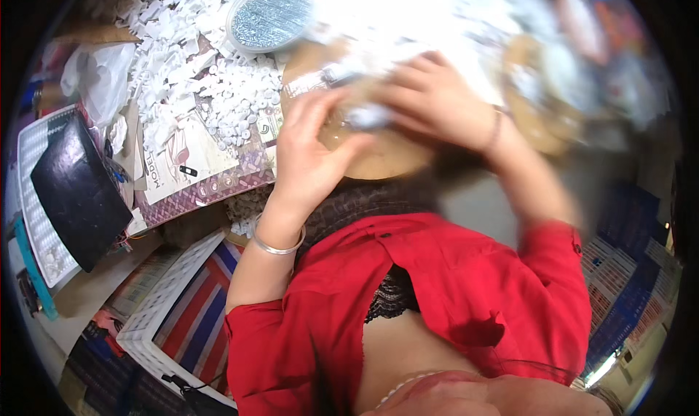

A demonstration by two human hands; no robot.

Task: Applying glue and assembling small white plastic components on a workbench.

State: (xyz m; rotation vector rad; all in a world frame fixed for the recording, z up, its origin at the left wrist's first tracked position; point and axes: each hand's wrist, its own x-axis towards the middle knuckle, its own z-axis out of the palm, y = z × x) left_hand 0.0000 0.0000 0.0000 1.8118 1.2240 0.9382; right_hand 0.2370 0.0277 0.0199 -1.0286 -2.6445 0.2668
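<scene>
A round tan board (386, 161) lies in front of me, with small white and clear pieces on it. Over its left side is my left hand (313, 143), its thumb and fingers apart and nothing visible between them. My right hand (444, 103) is over the board's right part, smeared by motion, so whether it holds anything is unclear. A small blurred whitish piece (368, 116) shows between the two hands. Beyond them, a clear round tub (269, 19) is full of small silvery metal pieces, perhaps screws or pins.
Heaps of small white plastic parts (175, 59) and round white caps (237, 110) cover the table's left side. A second tan round tray (535, 117) is at the right. White baskets (44, 197) and a black curved panel (80, 190) stand at the left.
</scene>
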